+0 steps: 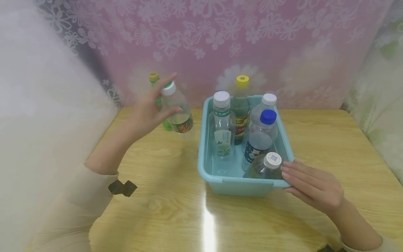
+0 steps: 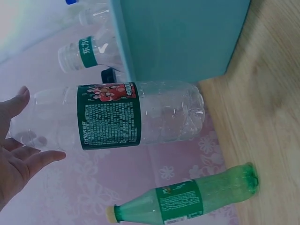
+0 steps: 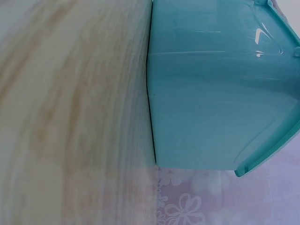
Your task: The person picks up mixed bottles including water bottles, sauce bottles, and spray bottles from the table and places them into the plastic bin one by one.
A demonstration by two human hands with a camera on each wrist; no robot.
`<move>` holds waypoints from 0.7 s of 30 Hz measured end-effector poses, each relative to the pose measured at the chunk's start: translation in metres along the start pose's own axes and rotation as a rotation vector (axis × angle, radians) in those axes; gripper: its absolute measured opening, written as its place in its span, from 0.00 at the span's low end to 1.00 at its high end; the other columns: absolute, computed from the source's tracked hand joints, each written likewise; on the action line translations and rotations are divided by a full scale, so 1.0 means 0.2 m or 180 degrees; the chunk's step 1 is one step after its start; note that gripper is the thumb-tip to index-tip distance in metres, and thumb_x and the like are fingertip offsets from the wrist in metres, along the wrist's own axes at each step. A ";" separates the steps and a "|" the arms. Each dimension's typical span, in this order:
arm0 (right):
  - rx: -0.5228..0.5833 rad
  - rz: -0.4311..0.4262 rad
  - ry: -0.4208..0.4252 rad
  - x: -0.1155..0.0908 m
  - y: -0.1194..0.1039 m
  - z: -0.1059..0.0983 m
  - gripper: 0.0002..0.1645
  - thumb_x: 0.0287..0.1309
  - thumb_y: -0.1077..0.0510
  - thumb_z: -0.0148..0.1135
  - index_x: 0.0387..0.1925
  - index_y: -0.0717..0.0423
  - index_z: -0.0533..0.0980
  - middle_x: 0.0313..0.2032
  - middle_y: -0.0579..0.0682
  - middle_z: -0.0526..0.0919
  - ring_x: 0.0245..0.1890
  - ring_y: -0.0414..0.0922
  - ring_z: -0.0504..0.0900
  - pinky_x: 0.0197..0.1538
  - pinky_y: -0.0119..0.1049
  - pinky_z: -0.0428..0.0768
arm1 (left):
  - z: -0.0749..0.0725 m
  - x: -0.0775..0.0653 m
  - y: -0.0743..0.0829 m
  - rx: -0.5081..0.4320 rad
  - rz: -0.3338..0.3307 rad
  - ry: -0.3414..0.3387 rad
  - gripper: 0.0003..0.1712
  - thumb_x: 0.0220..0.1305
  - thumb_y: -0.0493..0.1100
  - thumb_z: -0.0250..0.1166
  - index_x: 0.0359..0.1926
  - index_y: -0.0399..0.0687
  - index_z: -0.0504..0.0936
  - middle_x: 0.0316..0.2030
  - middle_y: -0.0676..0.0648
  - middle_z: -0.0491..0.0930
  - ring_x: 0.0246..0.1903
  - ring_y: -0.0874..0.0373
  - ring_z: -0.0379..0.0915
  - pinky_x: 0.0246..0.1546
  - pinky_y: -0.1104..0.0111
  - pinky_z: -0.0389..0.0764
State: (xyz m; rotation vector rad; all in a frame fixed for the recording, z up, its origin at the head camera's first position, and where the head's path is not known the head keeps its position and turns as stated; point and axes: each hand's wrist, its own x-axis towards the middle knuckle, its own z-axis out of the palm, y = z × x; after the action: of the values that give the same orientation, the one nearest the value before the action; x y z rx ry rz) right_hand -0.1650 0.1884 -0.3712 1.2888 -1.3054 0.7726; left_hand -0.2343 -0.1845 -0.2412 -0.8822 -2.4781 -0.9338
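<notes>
My left hand (image 1: pixel 148 112) holds a clear plastic bottle (image 1: pixel 180 113) by its upper part, thumb on one side and fingers by the white-and-green cap. The bottle has a dark green label with red figures and is tilted, raised left of a light blue tub (image 1: pixel 206 175). Behind it, a green plastic bottle (image 2: pixel 220 191) with a yellow cap stands on the table. At the tub's near right corner my right hand (image 1: pixel 318 187) grips the rim, fingers on top and thumb below. In the right wrist view the tub's outer wall (image 3: pixel 215 108) shows, but not the hand.
Inside the tub stand several bottles: a white-capped one (image 1: pixel 223 122), a yellow-capped one (image 1: pixel 240 105), a blue-capped one (image 1: pixel 259 140) and a white-capped one near the front (image 1: pixel 264 168). The wooden table (image 1: pixel 151 210) ends at a pink flowered backdrop (image 1: pixel 195 35).
</notes>
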 end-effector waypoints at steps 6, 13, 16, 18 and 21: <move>-0.0015 -0.0006 0.0000 -0.01 0.00 0.00 0.13 0.57 0.58 0.65 0.35 0.68 0.83 0.34 0.63 0.86 0.42 0.52 0.85 0.53 0.40 0.79 | -0.05 -0.01 0.07 -0.0078 -0.0059 0.0015 0.46 0.55 0.36 0.68 0.71 0.55 0.56 0.63 0.44 0.67 0.57 0.51 0.69 0.47 0.56 0.81; -0.0012 0.0018 -0.0023 -0.01 0.00 0.00 0.13 0.58 0.58 0.64 0.35 0.68 0.83 0.34 0.62 0.86 0.42 0.52 0.85 0.54 0.39 0.79 | -0.09 -0.03 0.14 0.0137 0.0216 0.0266 0.47 0.51 0.35 0.71 0.70 0.51 0.59 0.63 0.45 0.69 0.60 0.53 0.68 0.49 0.54 0.80; -0.0009 0.0007 -0.0031 -0.01 0.00 0.00 0.14 0.58 0.58 0.64 0.35 0.68 0.83 0.34 0.63 0.86 0.42 0.52 0.85 0.54 0.39 0.79 | -0.11 -0.04 0.17 0.0136 0.0406 0.0373 0.46 0.50 0.33 0.72 0.69 0.45 0.60 0.63 0.43 0.69 0.60 0.52 0.68 0.49 0.54 0.80; -0.0002 0.0000 -0.0028 0.00 0.00 0.00 0.14 0.58 0.58 0.64 0.36 0.68 0.83 0.34 0.63 0.86 0.43 0.52 0.85 0.53 0.39 0.79 | -0.12 -0.04 0.20 0.0118 0.0526 0.0417 0.45 0.50 0.32 0.71 0.68 0.41 0.59 0.63 0.41 0.70 0.60 0.52 0.68 0.50 0.53 0.79; 0.0007 0.0000 -0.0014 0.00 0.01 0.00 0.13 0.57 0.58 0.64 0.35 0.68 0.83 0.34 0.63 0.86 0.42 0.53 0.85 0.53 0.39 0.79 | -0.15 -0.05 0.24 0.0162 0.0726 0.0577 0.44 0.50 0.31 0.71 0.67 0.40 0.60 0.63 0.42 0.70 0.61 0.53 0.68 0.51 0.54 0.79</move>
State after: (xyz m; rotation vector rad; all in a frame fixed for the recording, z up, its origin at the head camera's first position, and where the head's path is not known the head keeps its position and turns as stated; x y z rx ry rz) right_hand -0.1659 0.1888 -0.3710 1.2931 -1.3084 0.7719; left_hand -0.1922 -0.1818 -0.2025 -0.9918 -2.1856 -0.8295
